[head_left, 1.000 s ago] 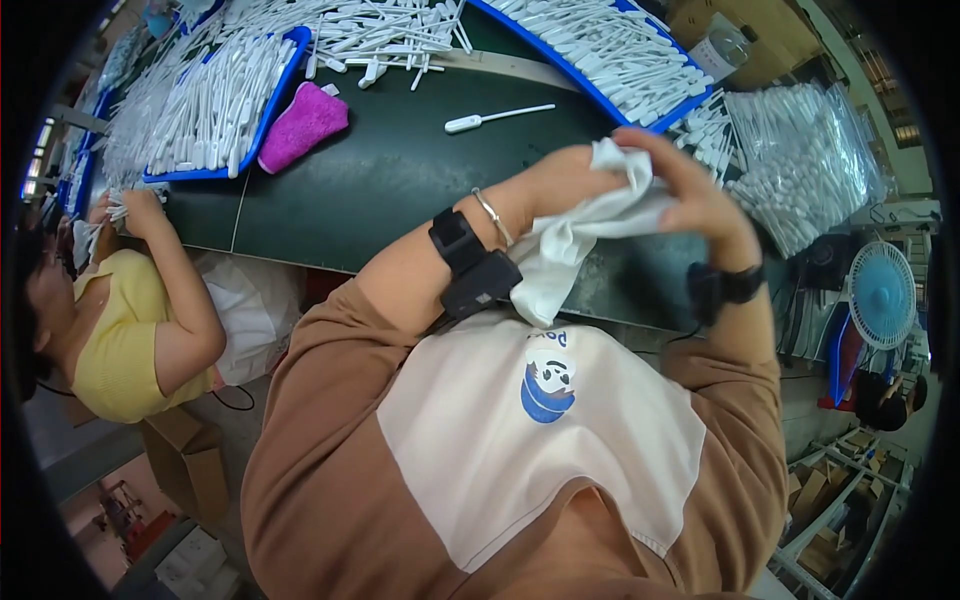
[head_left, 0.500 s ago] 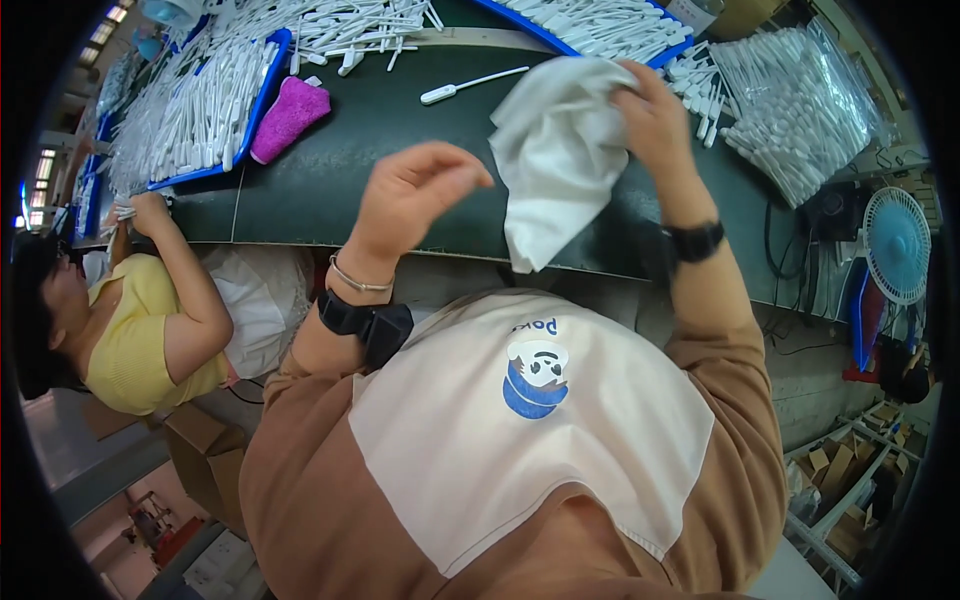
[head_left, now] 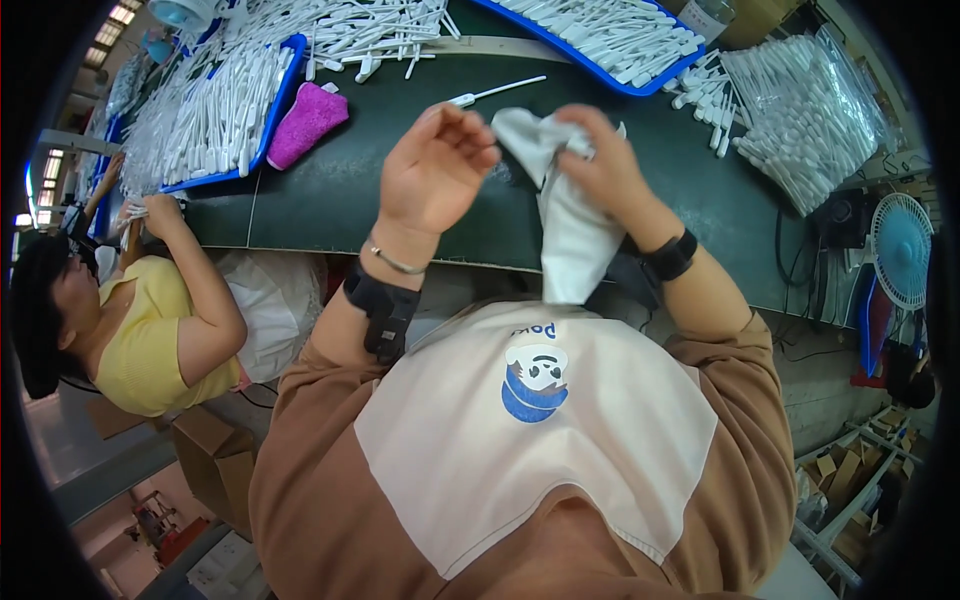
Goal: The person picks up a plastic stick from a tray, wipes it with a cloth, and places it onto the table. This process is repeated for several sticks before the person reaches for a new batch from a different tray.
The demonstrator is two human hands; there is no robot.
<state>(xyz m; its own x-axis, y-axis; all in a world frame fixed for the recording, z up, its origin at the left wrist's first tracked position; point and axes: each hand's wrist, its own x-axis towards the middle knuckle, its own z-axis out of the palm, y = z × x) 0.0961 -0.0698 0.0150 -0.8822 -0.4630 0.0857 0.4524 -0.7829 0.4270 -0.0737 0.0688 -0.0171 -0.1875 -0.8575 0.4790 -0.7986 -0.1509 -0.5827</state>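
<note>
My right hand (head_left: pixel 606 165), a little blurred, is closed round a bunched white cloth (head_left: pixel 578 250) that hangs down over the near edge of the dark green table (head_left: pixel 350 205). To the left of the cloth, my left hand (head_left: pixel 440 172) is raised above the table with its palm turned up and its fingers loosely curled, holding nothing. Just beyond the left fingers lies a single thin white plastic stick with a wider end, like a dropper (head_left: pixel 508 86); its wide end is partly hidden by that hand.
Blue trays of similar white sticks stand at the left (head_left: pixel 293 60) and far right (head_left: pixel 640 90). Beside the left tray lies a pink cloth (head_left: pixel 308 125). A clear bag of white sticks (head_left: pixel 800 115) and a fan (head_left: pixel 902 250) are at right. A co-worker (head_left: pixel 165 330) sits at left.
My right hand has drawn the cloth lower and nearer, and the cloth is more bunched. My left hand has moved up and turned, its fingers now reaching over the lone stick's wide end.
</note>
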